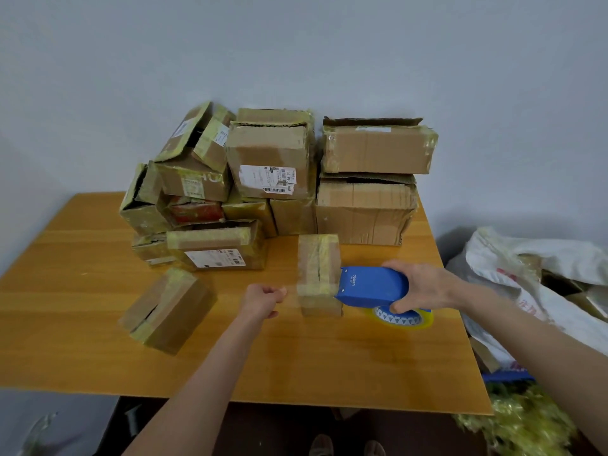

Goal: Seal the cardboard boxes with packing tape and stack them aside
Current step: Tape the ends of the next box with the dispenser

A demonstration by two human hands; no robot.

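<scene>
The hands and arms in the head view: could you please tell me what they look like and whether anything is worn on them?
The left arm and the right arm are bare as far as the picture shows them, with no sleeves in sight. The left hand and the right hand wear no gloves, and I can see no watch, ring or bracelet on either.

Left arm: we stretched it forward from the near edge.
Left hand (263, 299): we curled it, pinching a faint tape strip (291, 288).
Right hand (424, 286): we gripped the tape dispenser (371, 286), knuckles up.
</scene>
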